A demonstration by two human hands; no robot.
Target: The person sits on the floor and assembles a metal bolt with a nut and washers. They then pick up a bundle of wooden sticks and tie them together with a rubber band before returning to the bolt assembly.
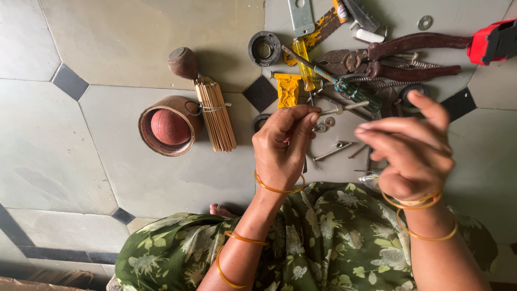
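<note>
Tiled floor (134, 32) of large grey-green slabs with small black diamond insets, seen from above; tools and hardware lie scattered at upper right. Left hand (283, 148): thumb and fingertips (309, 112) pinched on the near end of a long threaded bolt (347, 108), held roughly level above the floor, with a nut (339, 110) sitting on its shank just beyond the fingers. Right hand (412, 148): fingers spread and loosely curled, holding nothing, just beside the bolt's far end but apart from it; outline blurred. Both wrists carry thin orange bangles (279, 188). Below the bolt on the floor: washers (325, 125) and a second, smaller bolt (331, 152). Behind the bolt: a green-handled screwdriver (353, 92), a yellow tube (288, 90), a yellow-handled screwdriver (304, 64) and a black ring-shaped part (264, 48). Farther out: large reddish-brown pliers (393, 56), coil springs (425, 64) beside them, a red tool (493, 40) at the right edge, a metal bracket (300, 16) at the top. To the left, well apart from the hands: a bundle of thin wooden sticks (215, 116) tied with a band, a round brown wooden knob (183, 62) at its top, and a short brown cylinder (156, 137) with a red ball (169, 126) inside. Foreground: green floral garment (323, 242) over the person's lap
</note>
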